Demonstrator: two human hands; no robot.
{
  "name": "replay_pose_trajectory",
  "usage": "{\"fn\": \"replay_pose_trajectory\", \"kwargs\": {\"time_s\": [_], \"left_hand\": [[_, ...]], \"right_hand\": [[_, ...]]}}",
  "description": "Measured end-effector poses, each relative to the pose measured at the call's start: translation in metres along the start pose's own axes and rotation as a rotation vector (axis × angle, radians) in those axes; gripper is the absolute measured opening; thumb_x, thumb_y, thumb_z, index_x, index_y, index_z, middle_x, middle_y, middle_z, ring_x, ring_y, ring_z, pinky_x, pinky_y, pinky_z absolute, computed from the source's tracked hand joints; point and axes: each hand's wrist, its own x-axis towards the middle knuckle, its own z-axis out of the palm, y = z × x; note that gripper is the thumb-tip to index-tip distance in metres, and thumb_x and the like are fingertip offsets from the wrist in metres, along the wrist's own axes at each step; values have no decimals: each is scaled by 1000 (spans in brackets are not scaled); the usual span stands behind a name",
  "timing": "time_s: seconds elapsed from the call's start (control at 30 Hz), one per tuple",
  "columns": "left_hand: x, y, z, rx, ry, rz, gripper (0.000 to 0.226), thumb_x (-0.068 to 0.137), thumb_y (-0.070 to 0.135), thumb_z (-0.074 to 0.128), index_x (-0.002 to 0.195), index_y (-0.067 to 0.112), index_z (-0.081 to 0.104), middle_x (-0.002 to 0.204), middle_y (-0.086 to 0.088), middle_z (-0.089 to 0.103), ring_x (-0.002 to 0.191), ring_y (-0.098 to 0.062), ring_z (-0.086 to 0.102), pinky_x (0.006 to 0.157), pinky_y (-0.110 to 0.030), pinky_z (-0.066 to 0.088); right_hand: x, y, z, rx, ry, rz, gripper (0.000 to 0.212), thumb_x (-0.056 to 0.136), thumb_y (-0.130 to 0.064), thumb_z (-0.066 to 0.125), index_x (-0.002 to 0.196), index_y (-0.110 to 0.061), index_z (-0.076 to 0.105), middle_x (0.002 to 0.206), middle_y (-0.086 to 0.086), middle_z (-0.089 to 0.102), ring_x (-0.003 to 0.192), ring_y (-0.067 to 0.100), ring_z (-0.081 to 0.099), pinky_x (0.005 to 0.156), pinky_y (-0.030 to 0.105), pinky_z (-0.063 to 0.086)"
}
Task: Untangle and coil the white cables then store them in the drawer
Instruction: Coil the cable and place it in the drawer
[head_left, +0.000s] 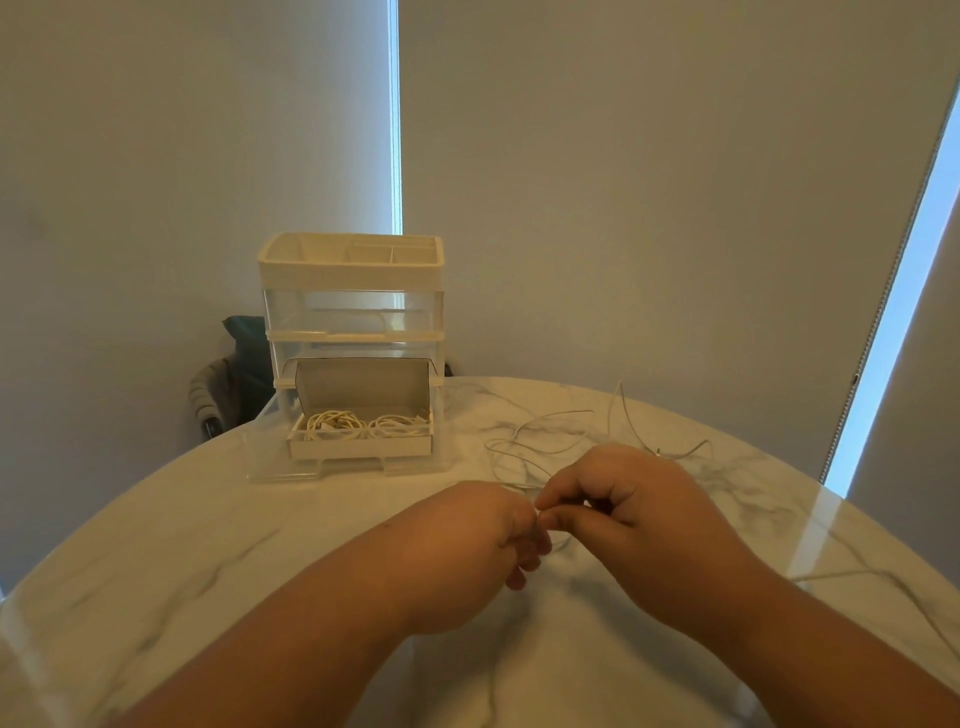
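Mid-desk, the right hand (634, 499) pinches the cable (545, 431) between thumb and forefinger, and the left hand (467, 535) curls on it too. Loose loops trail toward the far right edge. Coils (363, 423) lie in the open drawer (311, 473), far left.

Likely a home room: a round marble-topped table (208, 545) stands before tall, drawn roller blinds (649, 182).

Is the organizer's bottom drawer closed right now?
No, the bottom drawer stands pulled out, with coiled white cables lying in the open box inside it.
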Motion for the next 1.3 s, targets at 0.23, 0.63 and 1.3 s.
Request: {"fn": "replay_pose_trajectory", "kwargs": {"time_s": [0.23, 0.63, 1.3], "left_hand": [[-11, -6, -3, -237, 99, 149, 25, 101, 29, 49, 92, 19, 70, 69, 8, 67, 56, -3, 53, 64, -25, 48], [-19, 1, -16, -1235, 101, 245, 25, 87, 20, 43, 70, 8, 57, 56, -4, 33, 50, -16, 28, 52, -30, 30], [-15, -4, -25, -1785, 371, 263, 30, 95, -3, 40, 120, -1, 56, 114, -17, 72, 102, -24, 71, 85, -31, 58]], "right_hand": [[4, 5, -4, 98, 52, 54, 16, 84, -32, 74, 74, -43, 70, 87, -27, 67, 88, -1, 62, 70, 9, 44], [4, 16, 4, 255, 20, 148, 20, 98, -29, 56, 87, -36, 71, 72, -13, 64, 71, 3, 60, 64, 11, 43], [-6, -24, 23, 206, -464, 106, 31, 102, -39, 51, 130, -47, 60, 109, -45, 54, 108, -32, 43, 87, -8, 28]]}}
